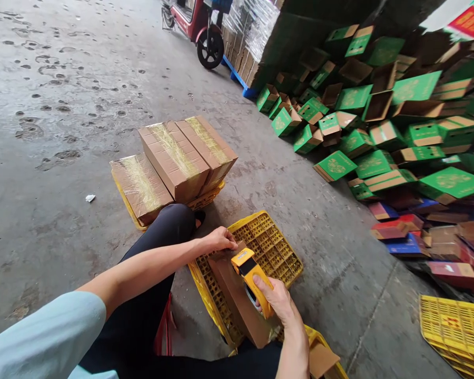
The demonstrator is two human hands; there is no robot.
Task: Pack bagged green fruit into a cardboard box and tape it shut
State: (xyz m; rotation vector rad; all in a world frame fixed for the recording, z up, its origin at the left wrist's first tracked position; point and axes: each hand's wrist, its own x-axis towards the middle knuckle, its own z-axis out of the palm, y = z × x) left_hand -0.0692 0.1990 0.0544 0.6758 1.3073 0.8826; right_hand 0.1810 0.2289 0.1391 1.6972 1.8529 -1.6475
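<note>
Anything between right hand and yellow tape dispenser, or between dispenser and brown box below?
Nothing visible. The bare right hand grips the yellow-and-black tape dispenser over the brown rectangular cardboard box. The bare left hand is at the box's far end, beside the dispenser's head, not between dispenser and box.

At the centre, the left hand (pixel 220 239)'s curled fingers hide whatever they pinch; print on the dispenser (pixel 256 271) is too small to read, and the right hand (pixel 278 300) covers part of it and of the box (pixel 231 295) beneath. The scooter (pixel 189 23) is cut off at the top edge, the stacked crates (pixel 454 321) at lower right. Upper right, the banner (pixel 472 21)'s lettering blurs, as do the outermost green boxes (pixel 454 181).
</note>
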